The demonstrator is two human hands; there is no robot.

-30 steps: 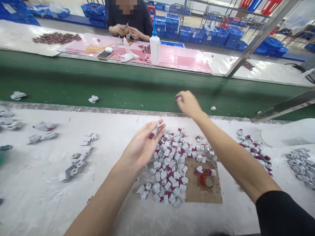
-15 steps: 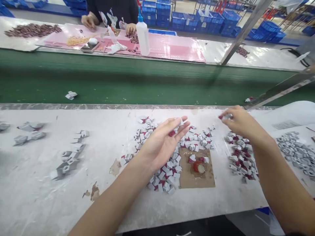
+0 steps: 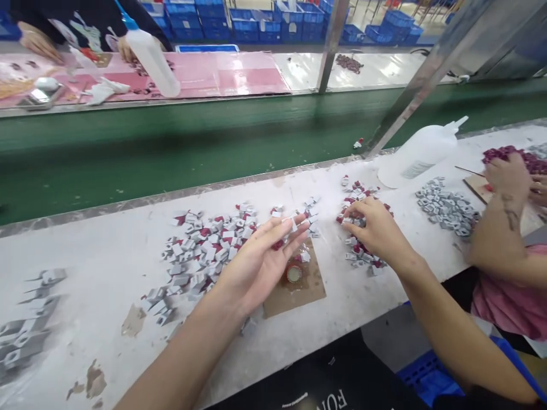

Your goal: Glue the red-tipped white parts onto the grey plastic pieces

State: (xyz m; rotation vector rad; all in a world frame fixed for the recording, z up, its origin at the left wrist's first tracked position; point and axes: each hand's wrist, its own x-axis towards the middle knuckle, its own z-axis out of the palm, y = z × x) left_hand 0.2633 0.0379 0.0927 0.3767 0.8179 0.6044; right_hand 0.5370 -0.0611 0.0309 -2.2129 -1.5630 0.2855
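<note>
**Fingers down in the small pile, one piece waiting in the other hand**

Fingers [image 3: 347, 221] of the right hand [image 3: 376, 230] curl down onto the small pile [image 3: 363, 239] right of centre, tips pressed into the grey-and-red pieces; whether they have one pinched I cannot tell. The left hand [image 3: 260, 265] lies palm up at mid-frame with its fingers loosely spread, and a dark red piece [image 3: 280, 245] rests against them, a white bit at the tips.

How far along? My read: nowhere near the end. The big pile [image 3: 209, 245] of grey-and-red pieces covers the desk [image 3: 85, 239] left of centre, and a grey heap [image 3: 447, 206] sits at the right. A lone piece [image 3: 358, 143] lies on the green belt [image 3: 171, 148] above, so little shows as sent off.

Just under the left fingertips sits a brown card [image 3: 299, 290] with a red-rimmed cap [image 3: 294, 274]. A white bottle [image 3: 421, 154] lies tipped at upper right. Another person's hand [image 3: 508, 176] works at the right edge, and one more sits across the belt, upper left.
</note>
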